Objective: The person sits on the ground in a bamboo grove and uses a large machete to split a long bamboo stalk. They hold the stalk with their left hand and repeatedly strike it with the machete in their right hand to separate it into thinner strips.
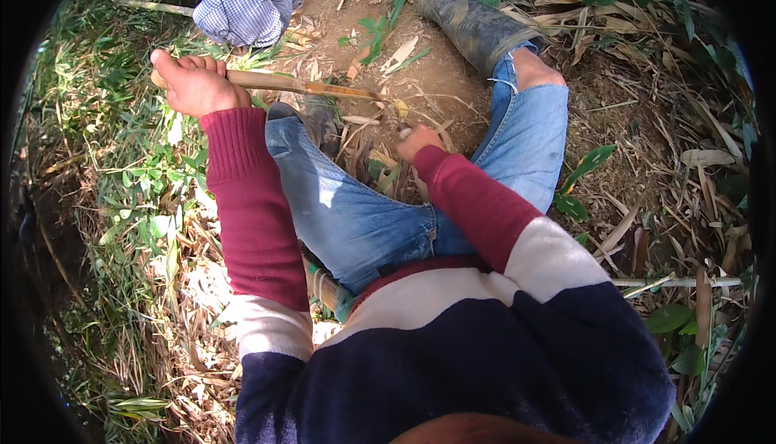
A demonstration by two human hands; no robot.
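Note:
My left hand (194,82) is closed around a pale bamboo stick (311,86) that runs to the right, over my left knee. My right hand (416,141) is down between my legs, fingers curled near the ground beside the far end of the stick; whether it holds anything I cannot tell. I sit on the ground in blue jeans (356,217) with dark red sleeves. A grey rubber boot (473,19) covers my right foot.
Bare soil (420,80) with dry bamboo leaves lies between my legs. Green grass (121,169) grows on the left. A blue checked cloth (242,6) lies at the top left. Dry stalks (679,282) and green leaves lie on the right.

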